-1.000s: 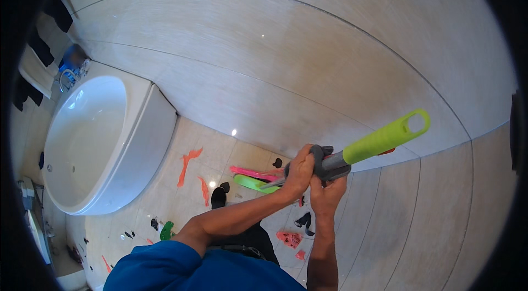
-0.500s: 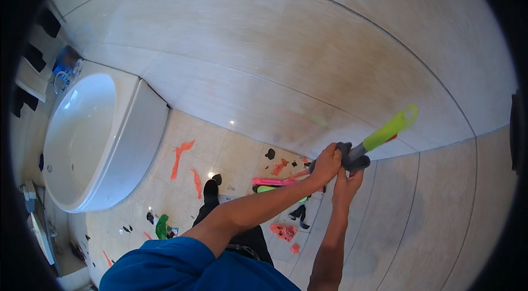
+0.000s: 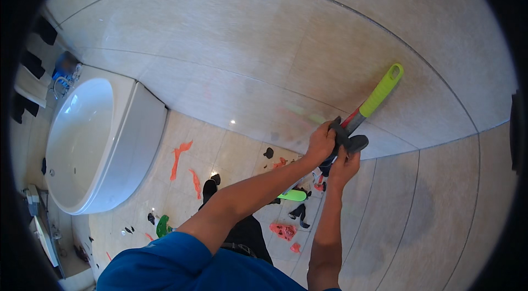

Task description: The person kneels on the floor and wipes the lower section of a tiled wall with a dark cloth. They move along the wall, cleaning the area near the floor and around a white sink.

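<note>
My left hand (image 3: 320, 142) is closed on a dark grey, rubbery-looking part (image 3: 358, 143) around a long handle. My right hand (image 3: 344, 168) pinches the same dark part from below. Beyond it the handle, grey with a red strip, ends in a lime-green grip (image 3: 380, 93) with a hanging hole, pointing up and to the right beside the wall. The handle's lower end is hidden behind my hands and left forearm. On the floor below, a lime-green piece (image 3: 293, 195) shows past my forearm; what it belongs to is mostly covered.
Torn orange-red scraps (image 3: 177, 159), black scraps (image 3: 298, 214), a red patterned wrapper (image 3: 284, 230) and a green wrapper (image 3: 163, 226) litter the tiled floor. A white corner bathtub (image 3: 126, 137) stands at the left. Tiled walls (image 3: 247, 43) rise ahead and at the right.
The lime-green grip has swung up and left, standing more upright. Both hands have shifted slightly left. A pink bar seen on the floor earlier is now out of sight around my left forearm.
</note>
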`<action>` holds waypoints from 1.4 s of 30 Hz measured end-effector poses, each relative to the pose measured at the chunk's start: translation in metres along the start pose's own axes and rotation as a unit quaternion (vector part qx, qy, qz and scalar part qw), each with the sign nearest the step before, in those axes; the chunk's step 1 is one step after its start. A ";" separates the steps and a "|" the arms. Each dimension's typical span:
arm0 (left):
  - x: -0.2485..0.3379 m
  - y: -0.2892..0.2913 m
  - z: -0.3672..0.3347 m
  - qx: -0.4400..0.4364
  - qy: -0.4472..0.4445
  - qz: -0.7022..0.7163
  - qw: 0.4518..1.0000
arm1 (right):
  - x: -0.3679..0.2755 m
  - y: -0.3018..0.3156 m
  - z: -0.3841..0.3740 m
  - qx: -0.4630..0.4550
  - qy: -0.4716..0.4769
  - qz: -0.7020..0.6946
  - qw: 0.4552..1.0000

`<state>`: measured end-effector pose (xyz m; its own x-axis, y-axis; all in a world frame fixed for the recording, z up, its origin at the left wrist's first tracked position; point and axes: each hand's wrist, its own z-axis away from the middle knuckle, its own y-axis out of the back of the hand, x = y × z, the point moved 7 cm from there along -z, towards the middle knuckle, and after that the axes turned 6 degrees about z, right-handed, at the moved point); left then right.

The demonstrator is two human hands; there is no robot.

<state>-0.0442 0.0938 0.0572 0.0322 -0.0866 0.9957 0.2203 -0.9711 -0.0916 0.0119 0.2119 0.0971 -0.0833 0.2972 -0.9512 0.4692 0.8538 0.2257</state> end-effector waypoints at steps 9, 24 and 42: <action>0.007 0.061 0.059 0.036 -0.036 -0.011 0.999 | 0.003 -0.012 0.062 0.024 -0.006 -0.070 0.997; 0.018 0.255 -0.018 0.137 -0.127 -0.039 0.982 | -0.022 -0.208 0.063 -0.010 -0.056 -0.111 0.992; 0.022 0.432 -0.111 0.188 -0.125 -0.057 0.972 | -0.019 -0.390 0.101 -0.016 -0.097 -0.108 0.989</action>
<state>-0.0567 -0.3527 0.0409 0.2119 0.1199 0.9699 0.5761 -0.8170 -0.0249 -0.0813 -0.1701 0.0058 -0.0071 0.0223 -0.9997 0.4305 0.9024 0.0171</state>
